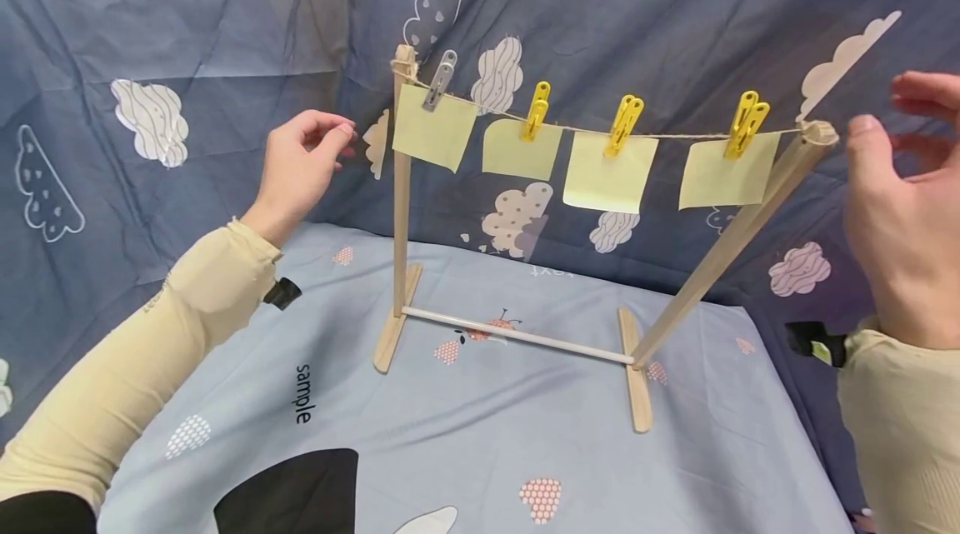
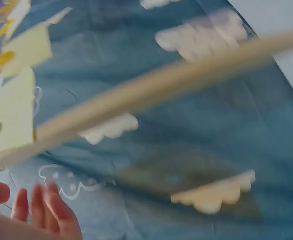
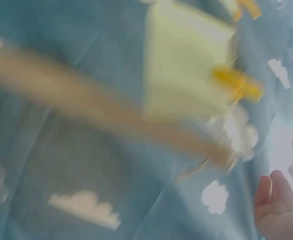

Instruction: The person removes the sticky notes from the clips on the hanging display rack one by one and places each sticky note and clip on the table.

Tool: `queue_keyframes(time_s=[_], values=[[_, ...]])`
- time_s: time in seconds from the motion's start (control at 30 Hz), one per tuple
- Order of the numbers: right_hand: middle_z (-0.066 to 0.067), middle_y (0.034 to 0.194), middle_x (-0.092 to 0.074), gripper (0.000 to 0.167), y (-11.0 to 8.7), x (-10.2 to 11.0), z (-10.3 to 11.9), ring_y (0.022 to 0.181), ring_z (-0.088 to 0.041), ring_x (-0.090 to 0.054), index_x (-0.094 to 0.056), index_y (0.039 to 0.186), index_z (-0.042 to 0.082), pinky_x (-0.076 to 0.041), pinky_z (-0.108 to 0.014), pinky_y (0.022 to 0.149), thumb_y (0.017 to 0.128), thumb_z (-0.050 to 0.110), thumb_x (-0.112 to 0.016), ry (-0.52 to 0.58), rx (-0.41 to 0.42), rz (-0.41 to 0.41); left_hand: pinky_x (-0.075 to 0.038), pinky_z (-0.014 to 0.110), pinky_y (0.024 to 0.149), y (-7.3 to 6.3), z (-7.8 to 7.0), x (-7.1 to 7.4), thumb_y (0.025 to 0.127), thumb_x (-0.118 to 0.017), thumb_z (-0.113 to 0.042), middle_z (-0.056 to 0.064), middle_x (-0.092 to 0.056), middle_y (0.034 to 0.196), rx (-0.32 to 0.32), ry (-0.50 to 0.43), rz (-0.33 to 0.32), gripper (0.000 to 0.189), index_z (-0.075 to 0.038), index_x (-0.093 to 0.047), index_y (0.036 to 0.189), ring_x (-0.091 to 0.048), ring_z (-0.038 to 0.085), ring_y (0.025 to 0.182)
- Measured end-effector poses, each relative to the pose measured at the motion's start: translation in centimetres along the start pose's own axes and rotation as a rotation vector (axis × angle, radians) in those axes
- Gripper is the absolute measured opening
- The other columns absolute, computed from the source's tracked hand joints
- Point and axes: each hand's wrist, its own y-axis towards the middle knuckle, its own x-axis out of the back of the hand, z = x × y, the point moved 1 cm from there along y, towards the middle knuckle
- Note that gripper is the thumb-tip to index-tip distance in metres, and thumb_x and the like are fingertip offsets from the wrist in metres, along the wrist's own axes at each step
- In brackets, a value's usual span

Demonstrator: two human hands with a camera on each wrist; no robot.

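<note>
My left hand (image 1: pixel 296 172) is raised left of a small wooden rack, beside its left post (image 1: pixel 402 217), fingers loosely bent around nothing. On the other side my right hand (image 1: pixel 903 209) hovers just past the top of the right post (image 1: pixel 720 259), empty too. Between the posts runs a thin twine (image 1: pixel 678 136), sagging slightly. Several pale yellow paper squares hang from it. A grey clothespin (image 1: pixel 440 81) clips the leftmost paper (image 1: pixel 432 130); yellow clothespins (image 1: pixel 624 126) clip the others, such as the rightmost paper (image 1: pixel 712 176). Motion blurs the rack in both wrist views.
A white rod (image 1: pixel 517 336) joins the rack's flat wooden feet (image 1: pixel 636 384) on a light blue printed cloth (image 1: pixel 450 451). Behind hangs a dark blue cloth (image 1: pixel 247 34) with cloud prints. A black shape (image 1: pixel 292 496) shows at the front.
</note>
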Motion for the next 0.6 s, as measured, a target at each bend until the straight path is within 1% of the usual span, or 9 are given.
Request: queue_keyframes(time_s=[0.07,0.17,0.2,0.27,0.33,0.4,0.47,0.53,0.6], values=[[0.02,0.117,-0.053,0.035,0.0,-0.8,1.5,0.11,0.004,-0.05,-0.057,0.126,0.018,-0.041,-0.014,0.092,0.092,0.017,-0.056,0.085,0.033,-0.011,-0.051,0.021,0.067,-0.4,0.0,-0.6,0.096,-0.057,-0.017,-0.005,-0.067,0.073,0.074,-0.207,0.055,0.017,-0.007,-0.069,0.093,-0.065,0.008,0.067],[0.014,0.107,-0.058,0.028,0.2,-2.6,3.3,0.099,-0.004,-0.059,-0.063,0.115,0.012,-0.046,-0.014,0.083,0.087,0.009,-0.058,0.279,0.108,-0.037,-0.053,0.024,0.064,-1.1,0.1,-1.5,0.098,-0.054,-0.014,0.0,-0.067,0.07,0.222,-0.4,0.179,0.018,-0.002,-0.066,0.093,-0.066,0.013,0.062],[0.013,0.104,-0.06,0.026,0.2,-3.2,3.9,0.095,-0.006,-0.061,-0.065,0.111,0.011,-0.047,-0.014,0.079,0.086,0.007,-0.059,0.332,0.125,-0.04,-0.053,0.024,0.065,-1.4,0.2,-1.8,0.098,-0.053,-0.015,0.001,-0.067,0.072,0.271,-0.424,0.223,0.019,0.0,-0.065,0.097,-0.067,0.014,0.064],[0.005,0.1,-0.063,0.024,0.2,-4.3,5.2,0.09,-0.012,-0.064,-0.067,0.104,0.01,-0.049,-0.015,0.073,0.084,0.001,-0.059,0.445,0.138,-0.039,-0.052,0.024,0.067,-1.8,0.3,-2.6,0.1,-0.05,-0.019,0.0,-0.068,0.081,0.358,-0.428,0.306,0.023,0.0,-0.062,0.108,-0.068,0.014,0.071],[0.001,0.099,-0.064,0.024,0.1,-5.2,6.4,0.089,-0.015,-0.064,-0.068,0.103,0.009,-0.049,-0.017,0.071,0.083,-0.001,-0.059,0.516,0.156,-0.015,-0.05,0.025,0.072,-2.2,0.3,-3.4,0.101,-0.049,-0.022,0.001,-0.068,0.093,0.426,-0.432,0.377,0.03,0.0,-0.058,0.118,-0.068,0.014,0.079],[-0.003,0.098,-0.065,0.023,0.0,-6.1,7.6,0.088,-0.018,-0.065,-0.068,0.102,0.007,-0.05,-0.019,0.072,0.083,-0.002,-0.059,0.599,0.157,0.017,-0.049,0.026,0.076,-2.5,0.2,-4.1,0.101,-0.049,-0.026,0.004,-0.067,0.109,0.474,-0.451,0.415,0.034,-0.003,-0.055,0.126,-0.068,0.014,0.087],[-0.005,0.097,-0.065,0.021,-0.1,-6.8,8.7,0.087,-0.019,-0.065,-0.067,0.102,0.005,-0.051,-0.02,0.071,0.084,-0.002,-0.06,0.664,0.166,0.055,-0.047,0.027,0.078,-2.7,0.2,-4.8,0.101,-0.05,-0.027,0.006,-0.062,0.122,0.505,-0.51,0.424,0.038,-0.006,-0.051,0.132,-0.066,0.015,0.092],[-0.01,0.095,-0.066,0.019,-0.1,-7.6,9.7,0.082,-0.02,-0.065,-0.068,0.1,0.003,-0.052,-0.022,0.067,0.084,-0.004,-0.061,0.781,0.137,0.1,-0.046,0.025,0.077,-2.7,0.2,-5.5,0.1,-0.051,-0.028,0.007,-0.059,0.128,0.519,-0.575,0.411,0.038,-0.008,-0.05,0.133,-0.065,0.015,0.093],[-0.012,0.094,-0.066,0.017,-0.1,-8.4,10.6,0.078,-0.022,-0.066,-0.067,0.099,-0.001,-0.052,-0.022,0.062,0.084,-0.005,-0.063,0.912,0.065,0.184,-0.045,0.024,0.074,-2.8,0.0,-6.3,0.1,-0.052,-0.029,0.006,-0.058,0.128,0.528,-0.638,0.388,0.035,-0.011,-0.051,0.13,-0.064,0.015,0.091]])
